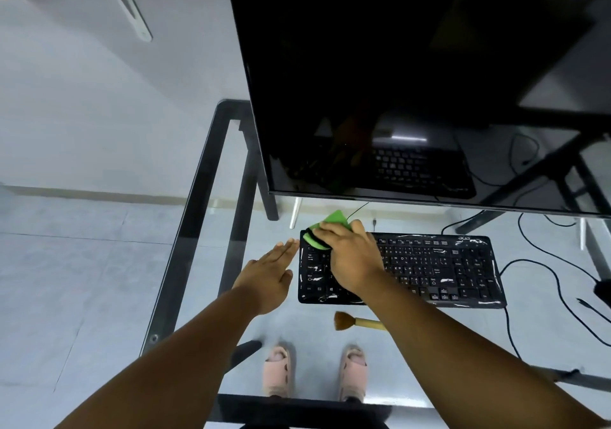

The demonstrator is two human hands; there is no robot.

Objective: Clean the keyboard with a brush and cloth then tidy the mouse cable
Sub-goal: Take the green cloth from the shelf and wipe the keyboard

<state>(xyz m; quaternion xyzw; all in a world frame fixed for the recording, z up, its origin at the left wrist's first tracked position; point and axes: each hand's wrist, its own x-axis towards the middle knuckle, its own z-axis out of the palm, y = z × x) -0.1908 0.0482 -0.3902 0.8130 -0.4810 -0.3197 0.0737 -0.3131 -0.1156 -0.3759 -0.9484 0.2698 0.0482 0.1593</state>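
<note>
A black keyboard (pixel 439 268) under a clear plastic cover lies on the glass desk (pixel 198 204). My right hand (pixel 352 256) presses a green cloth (pixel 325 232) with a black edge onto the keyboard's far left corner. Just left of the keyboard, my left hand (pixel 269 273) rests flat on the glass with fingers straight, holding nothing. A brush (pixel 355 322) with brown bristles and a wooden handle lies in front of the keyboard, partly hidden by my right forearm. The black mouse (pixel 603 291) sits at the right edge, its cable (pixel 542 283) looping across the glass.
A large dark monitor (pixel 413 81) stands right behind the keyboard. Black desk frame bars run along the left and near edges. Through the glass I see my feet in pink slippers (pixel 314 370) and more cables at the right.
</note>
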